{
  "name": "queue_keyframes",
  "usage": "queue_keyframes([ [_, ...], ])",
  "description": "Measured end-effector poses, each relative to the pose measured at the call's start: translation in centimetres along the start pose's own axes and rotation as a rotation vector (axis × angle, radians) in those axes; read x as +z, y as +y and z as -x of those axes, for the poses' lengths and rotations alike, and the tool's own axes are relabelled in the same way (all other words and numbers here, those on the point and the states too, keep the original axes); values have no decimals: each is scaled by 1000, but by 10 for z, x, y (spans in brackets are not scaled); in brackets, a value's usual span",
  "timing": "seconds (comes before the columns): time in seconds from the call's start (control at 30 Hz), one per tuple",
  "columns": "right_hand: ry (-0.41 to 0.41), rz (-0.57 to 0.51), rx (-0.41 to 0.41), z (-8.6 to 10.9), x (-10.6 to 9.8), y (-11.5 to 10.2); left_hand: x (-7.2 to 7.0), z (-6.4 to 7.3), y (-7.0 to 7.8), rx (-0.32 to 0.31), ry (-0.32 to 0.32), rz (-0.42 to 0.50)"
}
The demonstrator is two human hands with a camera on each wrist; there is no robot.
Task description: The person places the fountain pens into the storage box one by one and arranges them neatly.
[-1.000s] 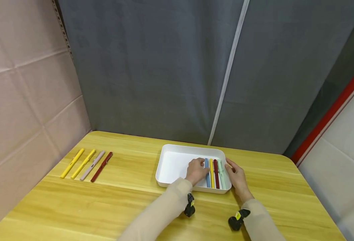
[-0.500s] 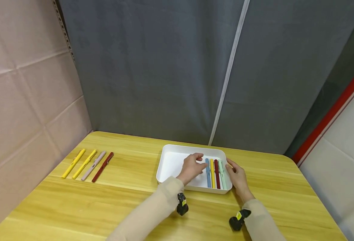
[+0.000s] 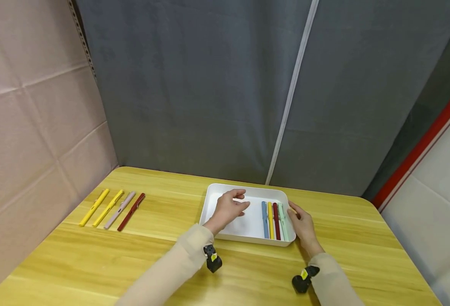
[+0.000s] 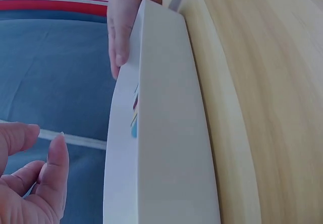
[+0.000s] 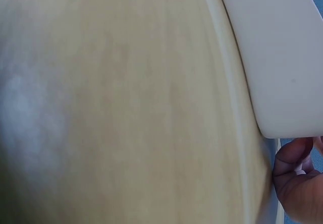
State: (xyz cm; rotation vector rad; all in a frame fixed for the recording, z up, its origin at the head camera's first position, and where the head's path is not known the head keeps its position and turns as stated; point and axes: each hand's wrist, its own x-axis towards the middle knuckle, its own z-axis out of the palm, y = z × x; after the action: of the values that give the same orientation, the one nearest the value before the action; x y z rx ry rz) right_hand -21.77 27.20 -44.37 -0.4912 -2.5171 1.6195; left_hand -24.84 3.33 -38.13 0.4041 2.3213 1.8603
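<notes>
Over the left half of the white tray [image 3: 225, 233] my left hand [image 3: 226, 211] hovers with nothing in it, its thumb and fingertips apart in the left wrist view. My right hand [image 3: 303, 225] holds the tray's right edge, with its fingertips at the rim. Inside the tray, along its right side, a blue pen [image 3: 265, 220], a yellow pen [image 3: 271, 220], a dark red pen [image 3: 276, 221] and a mint green pen [image 3: 282, 222] lie side by side. The left wrist view shows the tray's front wall [image 4: 169, 123] hiding most of these pens.
At the table's left lie two yellow pens [image 3: 94, 208], a pale lilac pen [image 3: 120, 210] and a dark red pen [image 3: 131, 212], slanted in a row. A grey curtain [image 3: 194, 93] hangs behind the wooden table [image 3: 163, 263].
My left hand has come away from the blue pen and moved left, raised over the tray. My right hand and the pens stay where they were.
</notes>
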Motion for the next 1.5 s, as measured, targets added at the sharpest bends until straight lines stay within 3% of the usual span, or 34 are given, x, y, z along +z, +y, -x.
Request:
queue_keyframes([
  [0.4,11,5,-4,0,2,0,-44,11,-4,-13,73,-27],
  [0.77,-4,7,-13,2,0,-3,-85,22,-15,-84,156,-56],
  [1.1,-9,5,13,2,-2,-4,-119,33,-30,-102,162,-100],
  [1.5,2,13,-6,0,-1,-2,-165,45,-50,-113,185,-236],
])
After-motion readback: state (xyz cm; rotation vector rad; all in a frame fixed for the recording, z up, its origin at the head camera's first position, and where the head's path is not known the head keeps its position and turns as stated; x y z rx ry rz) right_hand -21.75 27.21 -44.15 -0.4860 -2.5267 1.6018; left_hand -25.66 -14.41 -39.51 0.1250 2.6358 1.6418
